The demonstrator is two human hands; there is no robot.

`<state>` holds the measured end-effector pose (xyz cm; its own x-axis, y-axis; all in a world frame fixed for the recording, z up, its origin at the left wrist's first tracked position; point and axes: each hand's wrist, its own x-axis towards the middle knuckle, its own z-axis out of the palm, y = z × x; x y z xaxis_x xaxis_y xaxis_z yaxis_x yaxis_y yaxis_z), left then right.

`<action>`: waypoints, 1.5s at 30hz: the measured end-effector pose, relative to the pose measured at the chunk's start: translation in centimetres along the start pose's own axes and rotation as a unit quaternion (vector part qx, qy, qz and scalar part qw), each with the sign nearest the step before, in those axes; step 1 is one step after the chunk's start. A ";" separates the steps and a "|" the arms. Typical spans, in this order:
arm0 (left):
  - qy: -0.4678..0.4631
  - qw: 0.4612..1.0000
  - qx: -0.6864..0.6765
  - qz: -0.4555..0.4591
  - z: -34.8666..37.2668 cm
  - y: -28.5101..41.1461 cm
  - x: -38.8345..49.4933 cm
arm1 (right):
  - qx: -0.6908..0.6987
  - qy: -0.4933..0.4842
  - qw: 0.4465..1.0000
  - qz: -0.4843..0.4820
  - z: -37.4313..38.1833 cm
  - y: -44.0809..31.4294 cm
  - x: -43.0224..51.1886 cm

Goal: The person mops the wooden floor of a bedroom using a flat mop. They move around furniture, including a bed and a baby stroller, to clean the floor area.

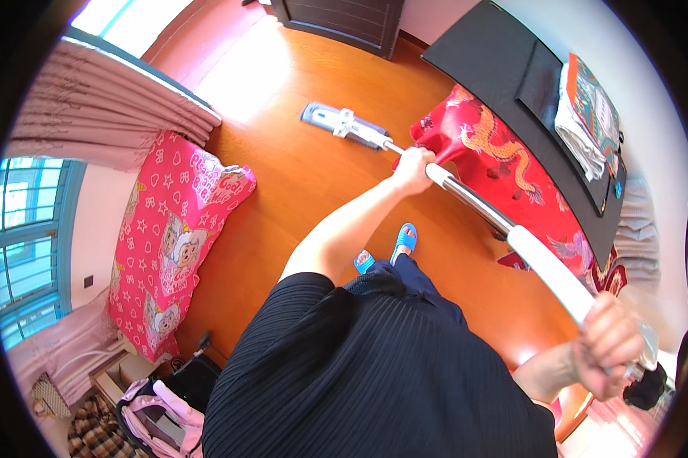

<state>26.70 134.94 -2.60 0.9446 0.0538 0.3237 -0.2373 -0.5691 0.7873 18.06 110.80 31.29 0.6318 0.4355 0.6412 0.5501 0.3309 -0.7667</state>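
Observation:
A flat mop with a white and grey head (344,123) rests on the wooden floor (275,189) in front of me. Its pole (475,197) slants across the view toward the lower right. My left hand (415,170) is wrapped around the lower part of this pole, just above the mop head's thin metal neck. Farther up, near the end of the white handle sleeve (550,272), my right hand (607,346) has its fingers closed on the handle. The right hand looks slightly blurred.
A black-topped table (492,74) with a red dragon-patterned cloth (492,149) stands to the right, bearing folded textiles (584,120). At left is furniture under a pink cartoon cover (166,240). A pink stroller (166,418) sits lower left; a dark door (338,23) is ahead.

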 end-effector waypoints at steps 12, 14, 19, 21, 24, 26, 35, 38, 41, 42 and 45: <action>-0.090 0.996 -0.009 -0.011 1.1 3.8 0.0 | -0.007 -0.037 0.999 -0.039 -3.9 -1.3 0.7; -0.094 0.994 -0.017 -0.046 1.0 5.4 -2.0 | 0.034 -0.046 0.998 -0.028 -6.7 -2.1 0.4; -0.097 0.989 -0.001 -0.114 0.2 7.9 -7.7 | 0.159 -0.056 0.986 0.016 -11.3 -0.3 0.3; -0.089 0.980 0.038 -0.174 0.6 7.9 -10.0 | 0.201 -0.068 0.976 0.053 -11.4 1.1 0.3; -0.099 0.958 0.072 -0.260 0.6 7.4 -14.4 | 0.275 -0.095 0.951 0.102 -11.3 3.6 0.1; -0.100 0.949 0.084 -0.287 1.5 8.5 -16.4 | 0.304 -0.092 0.940 0.126 -12.0 4.6 -0.9; -0.166 0.926 0.057 -0.335 11.6 15.7 -16.4 | 0.353 -0.114 0.917 0.145 -23.4 4.2 -4.3; -0.181 0.939 0.018 -0.292 15.2 18.6 -13.0 | 0.334 -0.111 0.927 0.129 -28.7 1.8 -4.3; -0.209 0.953 -0.020 -0.219 18.7 21.5 -8.0 | 0.283 -0.064 0.953 0.086 -34.0 -2.4 -4.7; -0.206 0.958 -0.020 -0.198 19.8 22.2 -6.8 | 0.276 -0.030 0.957 0.082 -35.2 -3.7 -4.9; -0.181 0.975 -0.040 -0.124 22.4 23.3 -4.0 | 0.227 0.022 0.973 0.039 -37.1 -7.3 -6.1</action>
<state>22.49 103.09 2.75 0.9899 -0.1193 -0.0762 0.0051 -0.5081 0.8613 30.47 74.73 34.10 0.6899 0.4422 0.5731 0.2079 0.6373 -0.7420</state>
